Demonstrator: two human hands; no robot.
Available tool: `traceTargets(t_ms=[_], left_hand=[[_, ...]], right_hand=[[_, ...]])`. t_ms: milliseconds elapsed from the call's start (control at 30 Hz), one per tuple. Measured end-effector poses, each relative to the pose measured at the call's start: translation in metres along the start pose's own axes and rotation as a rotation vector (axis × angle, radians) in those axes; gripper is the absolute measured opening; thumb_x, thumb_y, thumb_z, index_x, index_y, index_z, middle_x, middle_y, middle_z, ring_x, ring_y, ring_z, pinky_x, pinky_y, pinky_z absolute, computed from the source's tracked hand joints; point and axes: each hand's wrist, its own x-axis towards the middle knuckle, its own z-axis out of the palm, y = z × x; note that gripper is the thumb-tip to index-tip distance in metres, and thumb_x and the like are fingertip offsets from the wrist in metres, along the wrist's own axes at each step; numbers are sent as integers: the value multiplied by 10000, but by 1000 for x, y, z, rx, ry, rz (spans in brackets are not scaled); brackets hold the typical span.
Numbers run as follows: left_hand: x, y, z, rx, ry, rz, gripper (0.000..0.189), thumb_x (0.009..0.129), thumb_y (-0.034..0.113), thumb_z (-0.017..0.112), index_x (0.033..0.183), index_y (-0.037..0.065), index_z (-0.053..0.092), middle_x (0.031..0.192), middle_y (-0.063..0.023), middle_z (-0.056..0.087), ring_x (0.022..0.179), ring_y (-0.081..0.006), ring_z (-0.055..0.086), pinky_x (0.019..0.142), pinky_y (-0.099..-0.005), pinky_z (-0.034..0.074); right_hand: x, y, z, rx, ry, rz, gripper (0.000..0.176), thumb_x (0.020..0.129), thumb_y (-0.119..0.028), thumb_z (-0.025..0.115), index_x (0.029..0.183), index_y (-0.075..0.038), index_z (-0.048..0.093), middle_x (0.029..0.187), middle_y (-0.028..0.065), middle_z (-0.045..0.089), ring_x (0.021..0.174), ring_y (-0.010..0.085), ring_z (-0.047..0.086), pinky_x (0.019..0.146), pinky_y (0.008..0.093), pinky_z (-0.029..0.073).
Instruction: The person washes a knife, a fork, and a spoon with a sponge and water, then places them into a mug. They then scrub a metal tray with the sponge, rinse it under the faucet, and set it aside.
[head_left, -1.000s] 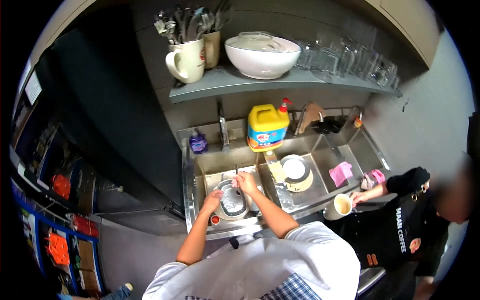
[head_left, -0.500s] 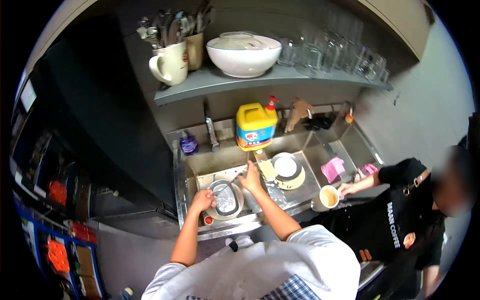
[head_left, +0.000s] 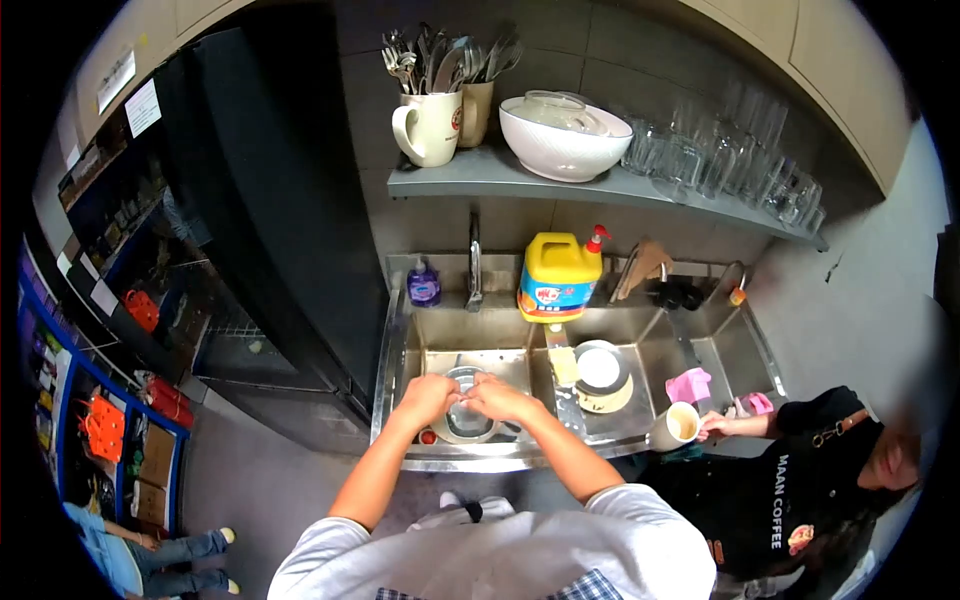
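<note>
Over the left sink basin [head_left: 412,340], my left hand [head_left: 428,397] and my right hand [head_left: 494,396] are close together, fingertips nearly meeting above a round bowl [head_left: 466,425]. The fingers of both hands are curled inward; whatever they pinch is too small to make out. A thin utensil-like thing shows just behind them in the bowl. Near my left hand, a small red object [head_left: 428,437] lies at the basin's front edge. A yellow sponge [head_left: 564,367] rests on the divider to the right of my right hand.
Stacked plates [head_left: 600,370] sit in the middle basin, with a yellow detergent jug [head_left: 560,278] behind. A purple bottle [head_left: 423,284] stands behind the left basin. At the right, a co-worker [head_left: 780,490] holds a mug [head_left: 680,424]. Glasses and a white bowl [head_left: 565,138] line the shelf.
My right hand has moved down and left to meet my left hand over the bowl. The camera view has shifted left, and another person now shows at the lower left.
</note>
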Motion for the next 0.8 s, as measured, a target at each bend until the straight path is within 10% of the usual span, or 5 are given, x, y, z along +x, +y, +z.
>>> traceTargets(t_ms=[133,267,367,567,800], left_hand=[[5,16,-31,-138,76,45,113,750,180,627,782,72,638,747,-140,629,742,-324,612,644,-414,474],[0,-6,-60,-258,75,-74,124,752,179,629,784,59,631,721,-133,629,714,-304,623,624,-379,478],[-12,-57,-41,-288,9,-87,118,757,159,608,803,54,637,679,-130,622,672,-271,628,599,-343,476],[-45,-94,-3,-732,-183,-181,125,831,84,552,870,-16,616,719,-40,623,641,-87,575,579,-244,457],[-86,-130,22,-763,-129,-347,103,817,60,553,872,-11,605,712,-36,613,636,-91,575,605,-229,460]], right_hand=[[10,-37,-57,-56,-168,98,216,821,-233,564,791,-34,642,771,197,600,740,354,593,673,422,458],[17,-86,-139,-28,133,128,206,818,-184,544,762,0,620,721,167,627,677,316,617,627,400,476],[25,-127,-205,252,471,54,240,857,-179,555,691,-11,594,583,34,574,519,88,544,492,255,432],[83,-186,-342,264,1123,-379,167,864,-110,580,763,24,587,646,88,606,491,123,553,449,227,430],[159,-199,-418,304,1146,-531,114,858,-78,570,831,33,576,666,104,621,562,164,632,461,235,495]])
